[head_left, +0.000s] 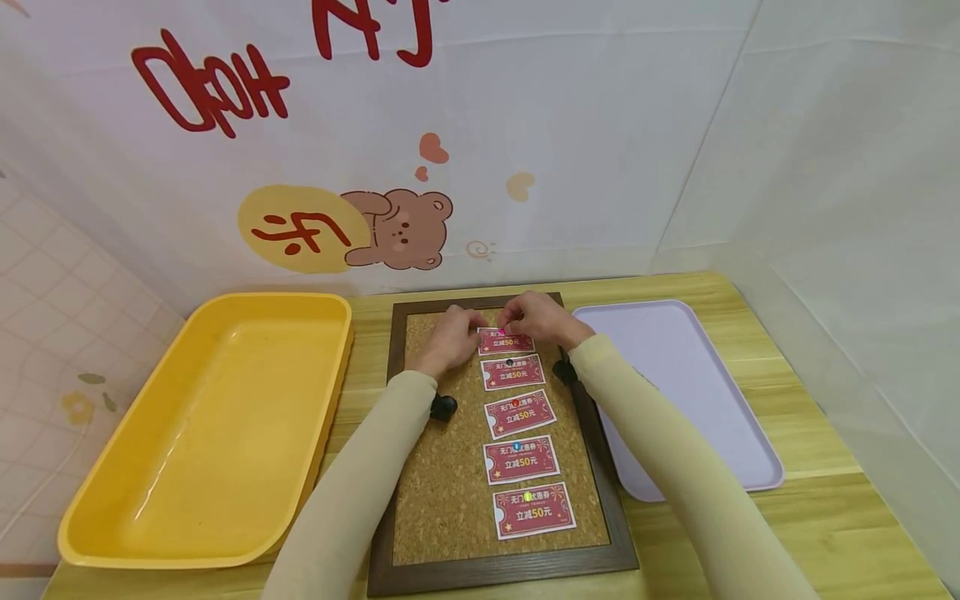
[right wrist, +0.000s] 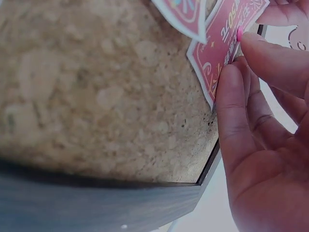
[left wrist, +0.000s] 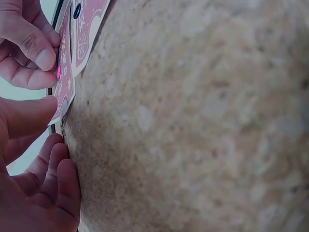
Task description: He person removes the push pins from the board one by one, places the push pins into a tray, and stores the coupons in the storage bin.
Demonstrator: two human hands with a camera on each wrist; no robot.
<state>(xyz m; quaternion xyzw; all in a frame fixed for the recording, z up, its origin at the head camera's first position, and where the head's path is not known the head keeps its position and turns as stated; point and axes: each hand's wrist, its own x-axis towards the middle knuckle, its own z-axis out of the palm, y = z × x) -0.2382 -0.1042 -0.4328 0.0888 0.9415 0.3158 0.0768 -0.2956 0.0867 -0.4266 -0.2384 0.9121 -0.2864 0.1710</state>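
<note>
At the far end of the cork board, both hands work at the topmost red coupon. A pink push pin stands at its upper edge, and the right hand pinches it between thumb and fingers. The left hand holds the coupon's left end, its thumb against the card and the other fingers curled by the cork in the left wrist view. Below, a second coupon with a dark pin, a third with a red pin, and further coupons with blue and yellow pins form a column.
A deep yellow tray stands left of the board. To the right lies a shallow lilac tray, partly under the right sleeve. The board's dark wooden frame rests on a wood-grain table, with a printed white curtain behind.
</note>
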